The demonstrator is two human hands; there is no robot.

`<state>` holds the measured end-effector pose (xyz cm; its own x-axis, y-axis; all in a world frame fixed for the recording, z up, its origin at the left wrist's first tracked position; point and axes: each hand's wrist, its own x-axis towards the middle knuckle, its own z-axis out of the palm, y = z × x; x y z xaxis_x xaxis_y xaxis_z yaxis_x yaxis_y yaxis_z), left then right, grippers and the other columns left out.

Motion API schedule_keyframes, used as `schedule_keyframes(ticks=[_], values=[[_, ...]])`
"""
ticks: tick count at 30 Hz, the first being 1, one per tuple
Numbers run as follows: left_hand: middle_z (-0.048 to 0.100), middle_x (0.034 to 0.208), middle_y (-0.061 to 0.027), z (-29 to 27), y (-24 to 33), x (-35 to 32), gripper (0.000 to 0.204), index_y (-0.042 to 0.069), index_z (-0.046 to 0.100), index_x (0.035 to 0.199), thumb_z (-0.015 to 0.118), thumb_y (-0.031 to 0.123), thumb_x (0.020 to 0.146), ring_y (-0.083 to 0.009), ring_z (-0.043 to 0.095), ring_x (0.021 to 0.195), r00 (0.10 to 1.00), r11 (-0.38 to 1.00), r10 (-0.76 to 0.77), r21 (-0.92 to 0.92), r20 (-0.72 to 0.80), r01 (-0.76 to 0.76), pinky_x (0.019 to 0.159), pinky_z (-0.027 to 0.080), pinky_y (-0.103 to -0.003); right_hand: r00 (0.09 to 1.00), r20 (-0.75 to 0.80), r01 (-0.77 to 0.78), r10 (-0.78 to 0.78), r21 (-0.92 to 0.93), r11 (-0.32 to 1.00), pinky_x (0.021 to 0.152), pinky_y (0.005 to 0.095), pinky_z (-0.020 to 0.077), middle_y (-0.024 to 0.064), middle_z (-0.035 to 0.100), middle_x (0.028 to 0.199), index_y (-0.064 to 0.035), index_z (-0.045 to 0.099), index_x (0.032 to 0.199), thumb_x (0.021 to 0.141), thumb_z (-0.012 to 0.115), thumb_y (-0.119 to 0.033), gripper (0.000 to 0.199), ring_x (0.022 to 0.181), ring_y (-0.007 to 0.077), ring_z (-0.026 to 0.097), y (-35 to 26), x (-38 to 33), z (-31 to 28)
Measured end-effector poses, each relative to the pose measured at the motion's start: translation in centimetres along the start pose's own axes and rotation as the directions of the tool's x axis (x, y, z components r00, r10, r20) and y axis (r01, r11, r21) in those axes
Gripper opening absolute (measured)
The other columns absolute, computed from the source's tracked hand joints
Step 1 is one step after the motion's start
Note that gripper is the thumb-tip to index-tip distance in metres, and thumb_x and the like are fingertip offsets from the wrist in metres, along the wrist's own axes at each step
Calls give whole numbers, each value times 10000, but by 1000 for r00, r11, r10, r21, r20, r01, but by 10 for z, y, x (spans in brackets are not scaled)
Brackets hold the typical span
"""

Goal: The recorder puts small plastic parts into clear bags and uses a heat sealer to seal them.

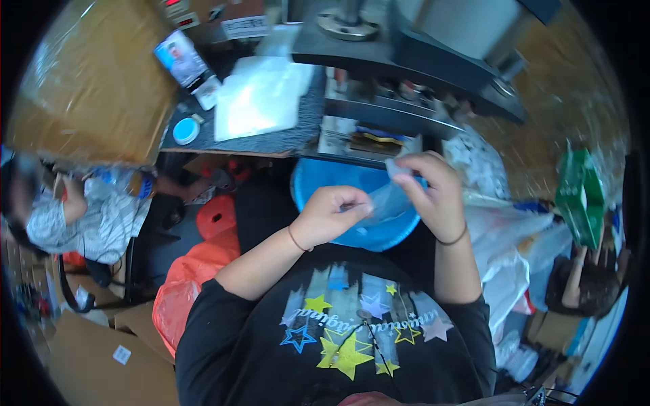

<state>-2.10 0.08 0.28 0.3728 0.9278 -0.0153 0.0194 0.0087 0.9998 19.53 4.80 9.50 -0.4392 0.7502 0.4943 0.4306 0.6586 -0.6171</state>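
Note:
Over a blue basin (315,179), a small clear plastic sheet (389,203) stretches between my two hands. The fingers of my left hand (332,213) are pinched on its near left end. My right hand (433,186) grips the far right end between thumb and fingers. Just beyond the basin is a press machine (399,111) with a metal bed and a dark upper plate. A stack of clear plastic sheets (257,101) lies on the dark worktable (308,125) to the left of the press.
A phone (181,61) and a round blue-lidded tub (185,130) sit left of the stack. Large cardboard boxes (88,88) flank the bench. A red plastic bag (196,271) is at my left, white plastic bags (504,250) at my right. Other people sit at both sides.

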Motion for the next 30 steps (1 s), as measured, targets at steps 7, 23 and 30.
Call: schedule_keyframes(ticks=[7, 23, 30], values=[[722, 1025, -121, 28, 2, 2, 265, -2, 660, 1141, 584, 224, 1025, -210, 717, 910, 917, 811, -207, -465, 340, 356, 829, 572, -306, 944, 284, -178, 167, 10, 984, 758, 363, 483, 131, 643, 935, -3, 630, 984, 1000, 541, -141, 165, 828, 279, 606, 19, -22, -31], [696, 994, -99, -15, -18, 50, 214, 0, 638, 1134, 653, 93, 941, -198, 713, 859, 940, 713, -323, -624, 112, 319, 730, 591, -326, 837, 220, -353, 501, -483, 802, 778, 410, 488, 156, 595, 962, -37, 665, 1010, 942, 596, -216, 204, 901, 356, 617, 85, -63, -87], [479, 1341, -319, -115, -2, 49, 691, -33, 342, 1429, 685, 274, 913, -423, 516, 1234, 601, 400, 719, 915, -348, 51, 1056, 406, -499, 859, 185, -425, 478, -261, 866, 810, 340, 472, 140, 592, 987, -18, 607, 1113, 873, 603, 29, 245, 888, 297, 593, 95, -75, -102]])
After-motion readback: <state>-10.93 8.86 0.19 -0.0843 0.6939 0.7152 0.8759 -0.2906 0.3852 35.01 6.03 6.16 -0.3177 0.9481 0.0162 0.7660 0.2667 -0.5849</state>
